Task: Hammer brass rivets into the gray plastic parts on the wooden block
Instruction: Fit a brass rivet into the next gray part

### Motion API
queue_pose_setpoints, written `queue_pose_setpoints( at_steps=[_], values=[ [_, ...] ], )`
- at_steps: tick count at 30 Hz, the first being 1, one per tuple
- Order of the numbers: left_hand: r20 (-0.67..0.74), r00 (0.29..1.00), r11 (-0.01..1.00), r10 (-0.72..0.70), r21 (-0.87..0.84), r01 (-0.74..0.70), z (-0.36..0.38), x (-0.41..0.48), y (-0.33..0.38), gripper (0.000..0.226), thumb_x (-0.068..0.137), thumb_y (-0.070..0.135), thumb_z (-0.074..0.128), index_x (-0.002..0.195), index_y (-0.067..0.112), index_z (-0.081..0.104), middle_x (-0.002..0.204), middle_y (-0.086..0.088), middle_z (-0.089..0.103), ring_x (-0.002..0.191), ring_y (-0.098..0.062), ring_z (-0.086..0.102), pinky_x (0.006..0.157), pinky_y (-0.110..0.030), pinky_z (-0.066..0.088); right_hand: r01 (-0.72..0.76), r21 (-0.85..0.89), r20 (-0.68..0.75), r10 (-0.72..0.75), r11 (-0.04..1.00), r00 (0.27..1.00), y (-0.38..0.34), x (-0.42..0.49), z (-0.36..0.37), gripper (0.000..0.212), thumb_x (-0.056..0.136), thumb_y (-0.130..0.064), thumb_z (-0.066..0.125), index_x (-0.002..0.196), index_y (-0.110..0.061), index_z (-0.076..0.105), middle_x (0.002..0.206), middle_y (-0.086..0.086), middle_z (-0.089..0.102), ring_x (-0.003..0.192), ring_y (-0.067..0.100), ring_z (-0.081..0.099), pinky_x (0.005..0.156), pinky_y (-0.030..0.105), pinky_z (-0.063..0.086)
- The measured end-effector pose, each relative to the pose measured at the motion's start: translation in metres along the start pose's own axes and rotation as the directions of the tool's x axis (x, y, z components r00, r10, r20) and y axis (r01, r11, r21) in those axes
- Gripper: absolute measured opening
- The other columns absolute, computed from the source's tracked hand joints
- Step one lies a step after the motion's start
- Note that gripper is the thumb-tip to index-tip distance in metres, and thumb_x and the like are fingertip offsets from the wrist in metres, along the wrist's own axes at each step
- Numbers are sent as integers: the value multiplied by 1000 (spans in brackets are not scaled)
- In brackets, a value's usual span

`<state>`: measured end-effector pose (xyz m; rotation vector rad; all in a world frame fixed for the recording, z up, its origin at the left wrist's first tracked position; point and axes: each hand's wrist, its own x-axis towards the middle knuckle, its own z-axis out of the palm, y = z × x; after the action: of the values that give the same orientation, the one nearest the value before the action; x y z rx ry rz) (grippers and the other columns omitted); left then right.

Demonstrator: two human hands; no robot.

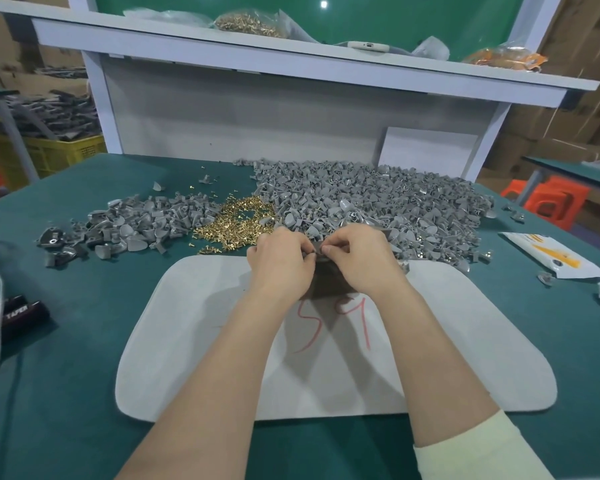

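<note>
Loading step, I reckon: left hand (280,263) and right hand (365,261) both pinch a gray part (317,253) over the wooden block (329,280), and one of the brass rivets (236,220) needs seating next.

Our left hand (281,263): back upward, fingers curled, tips pinching a small gray piece (315,252).
Our right hand (364,261): back upward, fingers curled, thumb and forefinger on the same piece.
Our two hands: fingertips meeting.
Our forearms: both stretched forward and converging; left bare, right with a pale sleeve (471,452) near the elbow.
</note>
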<state>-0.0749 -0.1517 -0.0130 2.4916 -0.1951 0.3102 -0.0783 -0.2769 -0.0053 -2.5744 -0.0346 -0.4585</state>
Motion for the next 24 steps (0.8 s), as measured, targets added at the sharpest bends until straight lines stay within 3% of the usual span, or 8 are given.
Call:
queue_pose_setpoints(
  at_steps=[5, 9, 14, 19, 24],
  values=[
    [-4, 1000, 1000, 5, 12, -5, 0, 1, -1, 17, 93, 28, 55, 101, 27, 71, 114, 0, 63, 116, -28, 46, 93, -37, 35, 1, -11, -16, -1, 1000, 1000, -5, -2, 0, 13, 89, -18, 61, 85, -17, 74, 70, -3, 59, 72, 15, 51, 60, 21, 30],
    [-7, 1000, 1000, 19, 12, -19, -1, 1, -1, 18, 93, 27, 56, 104, 25, 70, 115, -1, 63, 116, -28, 48, 93, -37, 37, 5, -91, -1, -5, 996, 1000, -13, -2, -1, 17, 90, -14, 57, 90, -11, 73, 91, 8, 68, 90, 25, 59, 79, 31, 44],
    [-5, 999, 999, 35, 18, -35, -1, 0, -2, 18, 92, 23, 55, 102, 24, 71, 115, -1, 62, 114, -28, 49, 90, -36, 38, 3, -122, 24, 0, 993, 1000, -17, -3, 1, 16, 92, -15, 54, 96, -12, 69, 106, 6, 62, 98, 26, 58, 79, 32, 45],
    [-10, 999, 998, 36, 42, -36, -2, -1, -3, 16, 93, 27, 56, 100, 26, 70, 115, 1, 61, 115, -27, 48, 91, -36, 37, -17, -42, 61, 20, 999, 998, -10, -2, -1, 15, 90, -16, 58, 91, -17, 73, 92, 3, 70, 89, 21, 62, 75, 26, 46],
    [-22, 999, 999, 33, 28, -32, -2, 0, -1, 14, 93, 29, 57, 97, 26, 70, 114, 1, 59, 115, -26, 46, 92, -36, 34, -43, 107, 57, 38, 993, 998, 3, 0, -6, 17, 91, -17, 57, 92, -22, 74, 79, -5, 69, 83, 18, 65, 86, 39, 52]
  ],
)
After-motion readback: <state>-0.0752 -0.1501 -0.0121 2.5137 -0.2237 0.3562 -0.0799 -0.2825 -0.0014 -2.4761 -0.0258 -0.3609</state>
